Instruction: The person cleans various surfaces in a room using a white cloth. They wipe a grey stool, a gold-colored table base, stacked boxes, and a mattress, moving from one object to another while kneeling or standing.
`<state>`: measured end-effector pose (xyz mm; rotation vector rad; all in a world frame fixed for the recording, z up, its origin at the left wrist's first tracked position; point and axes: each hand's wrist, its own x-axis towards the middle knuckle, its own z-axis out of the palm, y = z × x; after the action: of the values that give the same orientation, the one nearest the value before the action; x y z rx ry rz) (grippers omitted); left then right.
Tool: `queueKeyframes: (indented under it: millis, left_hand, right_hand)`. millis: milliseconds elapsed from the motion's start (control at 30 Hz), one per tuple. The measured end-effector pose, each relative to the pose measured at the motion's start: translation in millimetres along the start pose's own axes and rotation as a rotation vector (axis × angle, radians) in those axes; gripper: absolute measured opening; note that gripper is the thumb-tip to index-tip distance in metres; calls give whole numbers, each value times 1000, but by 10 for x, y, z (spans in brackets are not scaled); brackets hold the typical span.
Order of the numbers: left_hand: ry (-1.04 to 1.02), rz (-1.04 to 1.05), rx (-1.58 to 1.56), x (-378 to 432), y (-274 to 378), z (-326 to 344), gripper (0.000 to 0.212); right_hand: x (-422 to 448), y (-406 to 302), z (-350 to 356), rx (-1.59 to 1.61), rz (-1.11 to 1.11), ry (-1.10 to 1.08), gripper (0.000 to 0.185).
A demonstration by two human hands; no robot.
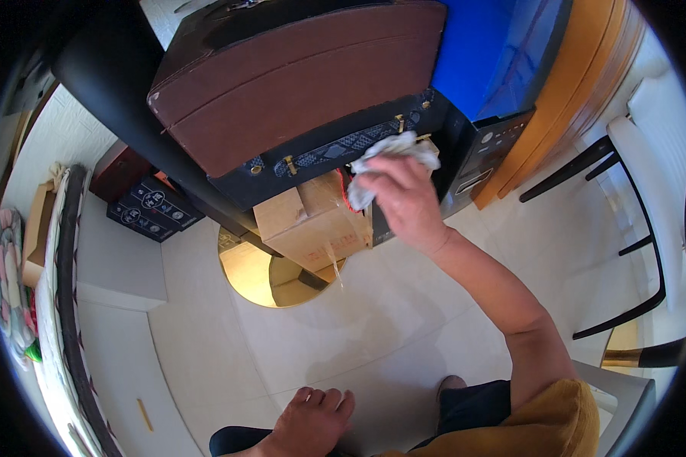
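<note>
A crumpled white cloth (pixel 397 145) is bunched in my right hand (pixel 403 200), whose blurred fingers curl around it. That hand is over the right end of a cardboard box (pixel 311 220), just below a dark case (pixel 343 143) with gold clasps and a patterned handle. A red cord (pixel 343 191) hangs beside the cloth. Above the dark case sits a large brown leather-like case (pixel 303 85). Low in the picture, close to my dark-trousered leg, is my left hand (pixel 314 420), back up and fingers bent. Its palm side is hidden.
A gold round base (pixel 246 285) protrudes below the cardboard box on the tiled floor (pixel 377 320). Right of the cases stand a blue panel (pixel 480 51), a wooden post (pixel 554 114) and a white chair (pixel 657 171) with black legs. Dark printed boxes (pixel 154 208) stand at left.
</note>
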<state>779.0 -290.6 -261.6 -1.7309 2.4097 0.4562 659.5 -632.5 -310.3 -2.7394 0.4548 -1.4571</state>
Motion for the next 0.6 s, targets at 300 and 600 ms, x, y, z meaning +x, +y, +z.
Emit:
queueKeyframes:
  millis: [300, 600]
  left_hand:
    - [-52, -20, -46, 29, -16, -47, 42]
    - [-92, -2, -51, 55, -53, -94, 44]
  right_hand:
    - [-247, 133, -284, 1087, 870, 299, 17]
    - [-284, 41, -678, 1573, 1244, 72, 49]
